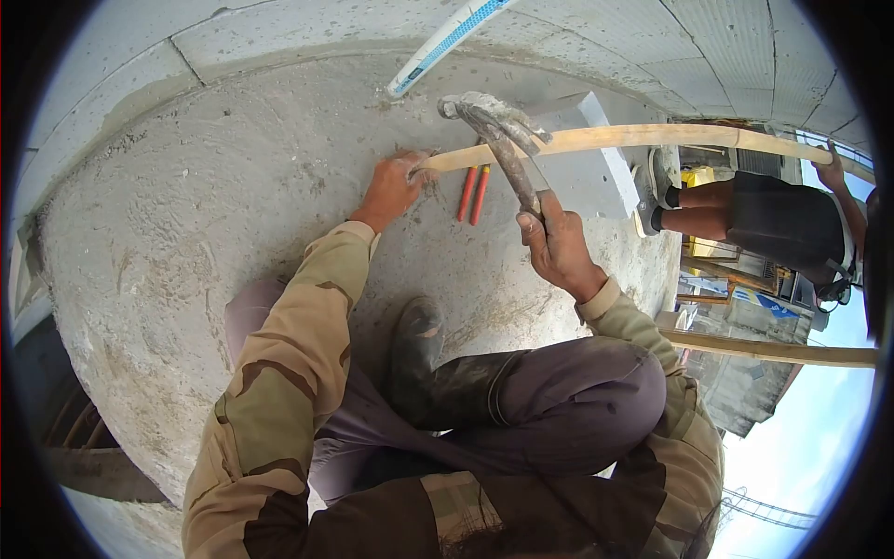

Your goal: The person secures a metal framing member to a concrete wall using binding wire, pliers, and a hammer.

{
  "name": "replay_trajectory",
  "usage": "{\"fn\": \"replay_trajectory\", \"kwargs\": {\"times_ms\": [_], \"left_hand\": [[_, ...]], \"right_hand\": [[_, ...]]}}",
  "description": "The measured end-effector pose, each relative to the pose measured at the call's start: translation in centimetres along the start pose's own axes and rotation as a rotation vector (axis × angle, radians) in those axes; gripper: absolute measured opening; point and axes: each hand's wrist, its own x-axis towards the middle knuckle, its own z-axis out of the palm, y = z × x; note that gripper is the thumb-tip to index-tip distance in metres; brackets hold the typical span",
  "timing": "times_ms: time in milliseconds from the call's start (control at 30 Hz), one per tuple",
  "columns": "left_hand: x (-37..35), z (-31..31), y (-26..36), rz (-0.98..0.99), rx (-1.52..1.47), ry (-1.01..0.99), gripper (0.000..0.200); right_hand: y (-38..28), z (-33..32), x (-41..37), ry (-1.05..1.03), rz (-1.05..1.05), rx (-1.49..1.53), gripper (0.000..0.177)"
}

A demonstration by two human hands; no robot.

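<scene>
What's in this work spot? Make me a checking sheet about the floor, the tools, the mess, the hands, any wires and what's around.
Surface: rough grey concrete floor, dusty; the person sits on it.
Job's things: wooden strip lying across the floor; hammer raised above it.
Clutter: red-handled tool lying just under the strip; grey block; white and blue bar at the top.
Hands: left hand holds the strip's end; right hand grips the hammer's handle.
Cables: nothing seen.
Surroundings: another person stands at the right; block wall behind; second wooden strip lower right.
</scene>
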Motion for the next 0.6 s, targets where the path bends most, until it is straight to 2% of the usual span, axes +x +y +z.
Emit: {"fn": "replay_trajectory", "kwargs": {"times_ms": [100,167,233,267,367,400,500,600], "left_hand": [[-0.1,0.3,0.0,-0.002,0.012,0.009,0.037],[-0.3,0.3,-0.5,-0.021,0.030,0.002,0.036],[-0.2,0.2,-0.1,0.022,0.025,-0.006,0.035],[-0.2,0.4,0.1,0.025,0.018,-0.012,0.035],[-0.1,0.1,-0.2,-0.016,0.008,0.008,0.034],[-0.1,0.2,-0.5,0.000,0.021,0.002,0.034],[-0.1,0.3,-0.7,0.025,0.040,-0.002,0.034],[-0.4,0.3,-0.3,0.008,0.006,-0.010,0.034]], "right_hand": [[-0.2,1.7,1.0,-0.106,0.109,-0.154,0.026],[-1.5,0.8,1.2,-0.104,0.185,-0.091,0.026],[-2.8,-0.2,1.0,-0.018,0.131,0.003,0.027],[-2.4,-0.1,0.7,0.049,0.014,-0.021,0.027],[-1.0,1.0,-0.3,0.042,-0.034,0.003,0.027],[-0.4,1.7,-0.1,-0.026,0.049,-0.062,0.026],[0.0,2.0,0.5,-0.101,0.116,-0.137,0.026],[-2.0,0.9,0.4,-0.016,0.090,0.004,0.026]]}}
